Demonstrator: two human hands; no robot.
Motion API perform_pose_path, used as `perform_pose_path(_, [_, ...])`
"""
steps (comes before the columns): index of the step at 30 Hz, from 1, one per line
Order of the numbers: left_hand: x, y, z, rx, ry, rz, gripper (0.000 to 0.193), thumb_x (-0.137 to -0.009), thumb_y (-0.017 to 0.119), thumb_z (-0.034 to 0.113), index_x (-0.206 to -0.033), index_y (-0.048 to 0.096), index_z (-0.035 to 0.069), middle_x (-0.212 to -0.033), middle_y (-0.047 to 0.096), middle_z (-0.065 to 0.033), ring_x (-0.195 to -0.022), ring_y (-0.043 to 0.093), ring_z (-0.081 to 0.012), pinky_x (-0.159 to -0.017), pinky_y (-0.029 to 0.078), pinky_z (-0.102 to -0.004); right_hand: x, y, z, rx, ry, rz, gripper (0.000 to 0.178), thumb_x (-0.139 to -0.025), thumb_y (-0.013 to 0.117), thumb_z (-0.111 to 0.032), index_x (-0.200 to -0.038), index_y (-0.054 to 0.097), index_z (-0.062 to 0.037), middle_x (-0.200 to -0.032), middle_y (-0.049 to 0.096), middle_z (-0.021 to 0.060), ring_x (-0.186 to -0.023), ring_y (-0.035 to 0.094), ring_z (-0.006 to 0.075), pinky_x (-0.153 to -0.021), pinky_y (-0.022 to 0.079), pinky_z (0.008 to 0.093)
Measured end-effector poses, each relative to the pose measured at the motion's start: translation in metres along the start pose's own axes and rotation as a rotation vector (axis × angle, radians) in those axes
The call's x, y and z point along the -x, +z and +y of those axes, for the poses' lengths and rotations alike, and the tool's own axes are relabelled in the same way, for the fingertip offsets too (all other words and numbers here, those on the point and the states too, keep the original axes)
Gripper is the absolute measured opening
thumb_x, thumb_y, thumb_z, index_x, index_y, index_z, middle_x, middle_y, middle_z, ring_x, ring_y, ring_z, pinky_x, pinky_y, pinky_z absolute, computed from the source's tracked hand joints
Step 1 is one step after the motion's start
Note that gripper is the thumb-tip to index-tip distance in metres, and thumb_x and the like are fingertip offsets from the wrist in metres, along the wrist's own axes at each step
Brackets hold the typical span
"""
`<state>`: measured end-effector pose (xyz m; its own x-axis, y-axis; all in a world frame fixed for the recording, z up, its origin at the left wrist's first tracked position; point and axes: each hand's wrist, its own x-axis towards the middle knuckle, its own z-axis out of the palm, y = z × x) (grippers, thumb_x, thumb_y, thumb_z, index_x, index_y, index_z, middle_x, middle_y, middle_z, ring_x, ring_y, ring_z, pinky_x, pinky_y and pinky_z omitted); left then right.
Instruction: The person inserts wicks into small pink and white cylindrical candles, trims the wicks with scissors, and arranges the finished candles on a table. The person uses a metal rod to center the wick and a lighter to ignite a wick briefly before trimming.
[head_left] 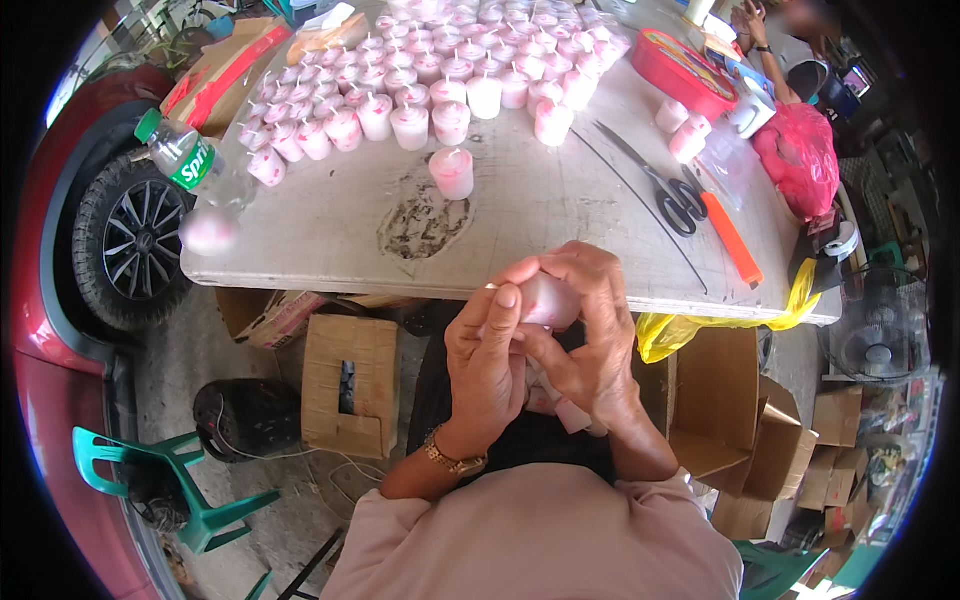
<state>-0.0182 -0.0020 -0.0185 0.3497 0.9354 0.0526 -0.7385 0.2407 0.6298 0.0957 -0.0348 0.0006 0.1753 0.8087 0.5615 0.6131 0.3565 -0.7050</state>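
Note:
A small pink-and-white candle (552,301) is held between both my hands at the table's near edge. My left hand (488,335) is closed on its left end, thumb and fingers pinching there. My right hand (590,335) curls around the other side, its fingers over the top and its thumb underneath. Beyond them a single candle (452,175) with a white wick stands near a dark stained patch. Many similar candles (410,128) stand in packed rows across the far part of the table. Pale pink-and-white pieces (572,415) lie in my lap, partly hidden by my arms.
On the table (310,235) are black scissors (678,205), an orange-handled cutter (730,240), a thin rod (640,205), a red tub (683,78) and a clear bottle (185,155). Cardboard boxes (350,385) stand below; a yellow bag (680,335) hangs at the edge. Another person's arm (770,65) shows far right.

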Motion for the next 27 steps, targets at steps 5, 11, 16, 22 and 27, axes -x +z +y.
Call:
perform_pose_path(5, [0.002, -0.008, -0.005, 0.052, 0.007, 0.038, 0.032, -0.103, 0.046, 0.02, -0.121, 0.057, -0.004, -0.113, 0.062, -0.0109, -0.102, 0.059, -0.0146, -0.09, 0.05, -0.0298, 0.002, 0.007, 0.005, 0.178, -0.233, 0.111, 0.038, -0.074, 0.077, -0.007, -0.11, 0.065, -0.001, -0.101, 0.062, 0.0121, -0.08, 0.066, 0.0268, -0.063, 0.058, 0.0346])
perform_pose_path(11, [0.004, 0.002, 0.007, -0.584, 0.183, 0.002, 0.023, -0.097, 0.051, 0.014, -0.104, 0.067, -0.001, -0.125, 0.058, -0.0201, -0.113, 0.056, -0.0284, -0.099, 0.042, -0.0385, 0.003, -0.01, 0.002, 0.116, -0.077, 0.082, 0.013, -0.078, 0.072, -0.003, -0.09, 0.067, -0.0013, -0.083, 0.065, 0.0108, -0.071, 0.066, 0.0268, -0.06, 0.056, 0.0337])
perform_pose_path(16, [0.01, 0.027, 0.038, -1.146, 0.516, -0.411, 0.017, -0.081, 0.062, 0.008, -0.092, 0.075, 0.011, -0.121, 0.062, -0.0163, -0.118, 0.053, -0.0367, -0.105, 0.032, -0.0506, 0.008, -0.037, -0.003, -0.235, -0.059, -0.011, 0.02, -0.082, 0.071, -0.01, -0.1, 0.066, -0.0027, -0.085, 0.066, 0.0119, -0.087, 0.064, 0.0312, -0.072, 0.053, 0.0375])
perform_pose_path(22, [-0.016, 0.054, 0.044, -0.997, 0.479, -0.525, 0.02, -0.087, 0.058, 0.016, -0.095, 0.075, 0.008, -0.113, 0.066, -0.0146, -0.115, 0.055, -0.0341, -0.109, 0.026, -0.0496, 0.028, -0.052, -0.01, -0.909, 0.365, -0.232, 0.022, -0.099, 0.055, -0.017, -0.115, 0.063, -0.0035, -0.079, 0.063, 0.0027, -0.066, 0.054, 0.0073, -0.06, 0.045, 0.0217])
perform_pose_path(27, [-0.074, 0.063, 0.012, -0.769, 0.377, -0.755, 0.046, -0.098, 0.04, 0.031, -0.104, 0.067, -0.006, -0.119, 0.062, -0.0184, -0.106, 0.059, -0.026, -0.101, 0.038, -0.0414, 0.033, -0.042, -0.004, -0.81, 0.395, 0.014, 0.017, -0.097, 0.058, -0.012, -0.111, 0.065, -0.004, -0.085, 0.066, 0.0039, -0.07, 0.059, 0.0063, -0.061, 0.048, 0.0217])
